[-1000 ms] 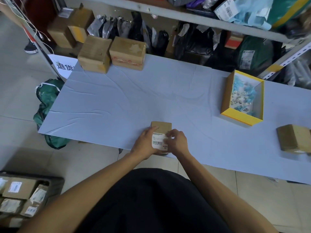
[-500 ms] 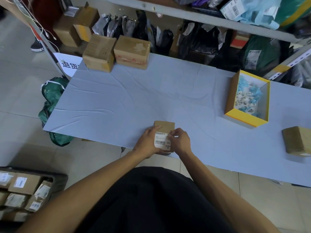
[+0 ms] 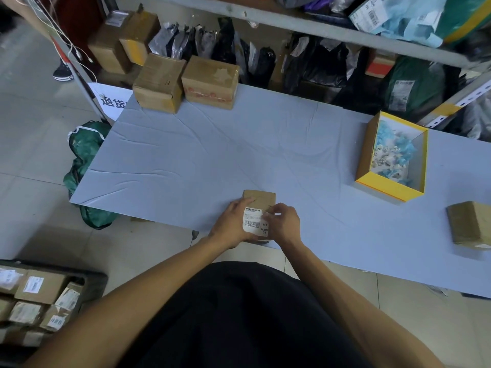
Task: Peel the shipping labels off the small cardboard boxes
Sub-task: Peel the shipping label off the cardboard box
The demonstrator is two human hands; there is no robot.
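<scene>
A small cardboard box [image 3: 261, 199] stands at the near edge of the blue-grey table [image 3: 202, 160], tilted toward me. A white shipping label [image 3: 253, 221] with a barcode covers its near face. My left hand [image 3: 232, 224] grips the box from the left side, fingers on its top edge. My right hand [image 3: 283, 224] is on the right side, its fingertips pinching the label's upper right corner. The lower part of the box is hidden behind my hands.
Two larger cardboard boxes [image 3: 186, 83] sit at the table's far left. A yellow-rimmed open box [image 3: 393, 158] with blue scraps is at the right, a bare small box [image 3: 469, 225] beyond it. A crate of labelled boxes [image 3: 37, 301] stands on the floor at lower left.
My right hand's fingers have shifted up to the label's upper right corner. The box stays in place between my hands.
</scene>
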